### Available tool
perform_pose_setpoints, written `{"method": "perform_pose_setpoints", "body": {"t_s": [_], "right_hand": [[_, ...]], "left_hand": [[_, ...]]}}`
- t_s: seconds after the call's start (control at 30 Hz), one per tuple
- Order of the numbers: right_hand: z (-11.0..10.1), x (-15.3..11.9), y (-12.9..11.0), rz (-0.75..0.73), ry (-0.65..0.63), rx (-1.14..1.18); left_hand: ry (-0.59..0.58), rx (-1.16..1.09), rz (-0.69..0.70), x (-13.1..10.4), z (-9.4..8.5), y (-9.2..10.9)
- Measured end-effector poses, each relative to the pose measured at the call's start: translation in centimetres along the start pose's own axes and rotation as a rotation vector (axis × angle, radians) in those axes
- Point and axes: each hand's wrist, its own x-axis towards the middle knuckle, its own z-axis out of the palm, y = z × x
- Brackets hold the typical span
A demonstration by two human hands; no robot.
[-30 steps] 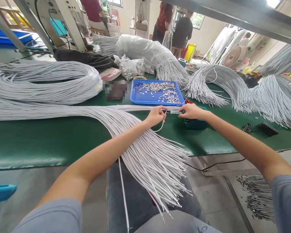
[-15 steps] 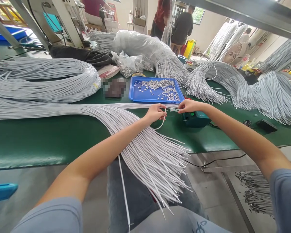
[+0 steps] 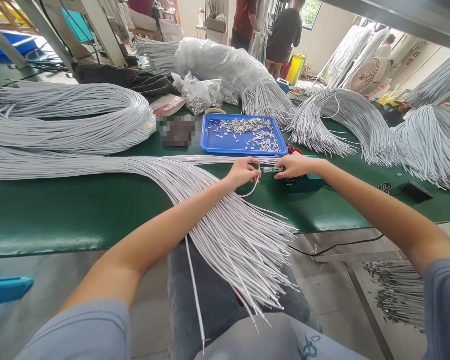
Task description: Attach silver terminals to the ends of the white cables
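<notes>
My left hand is closed in a pinch on the end of one white cable, which loops down below the fingers. Facing it, my right hand has its fingers at a small clear part, in front of a teal device. Whether the fingers grip that part or rest on it is hard to tell. A fan of loose white cables passes under my left forearm and hangs over the table's front edge. Behind both hands sits a blue tray with small metal pieces.
Coiled grey cables lie at the left, and more bundles at the right. Plastic bags of metal pieces are behind the tray. A black box lies at the right on the green table. People are in the background.
The view has shifted slightly. My left hand has moved a little to the right with the cable, and the fingers of my right hand have shifted at the clear part.
</notes>
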Motion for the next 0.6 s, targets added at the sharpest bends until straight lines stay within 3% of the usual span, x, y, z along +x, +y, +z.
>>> {"method": "perform_pose_setpoints", "body": {"t_s": [0.07, 0.17, 0.4, 0.6], "right_hand": [[-0.6, 0.0, 0.7, -0.054, -0.051, 0.119], [-0.8, 0.2, 1.1, -0.053, -0.012, 0.211], [0.6, 0.3, -0.3, 0.04, 0.144, -0.028], [0.5, 0.1, -1.6, 0.116, 0.171, -0.059]], "left_hand": [[-0.001, 0.005, -0.003, 0.0, 0.0, 0.0], [-0.001, 0.0, -0.008, -0.1, 0.0, 0.0], [-0.015, -0.028, -0.025, -0.2, 0.2, 0.4], [-0.011, -0.01, -0.009, 0.0, 0.2, 0.2]]}}
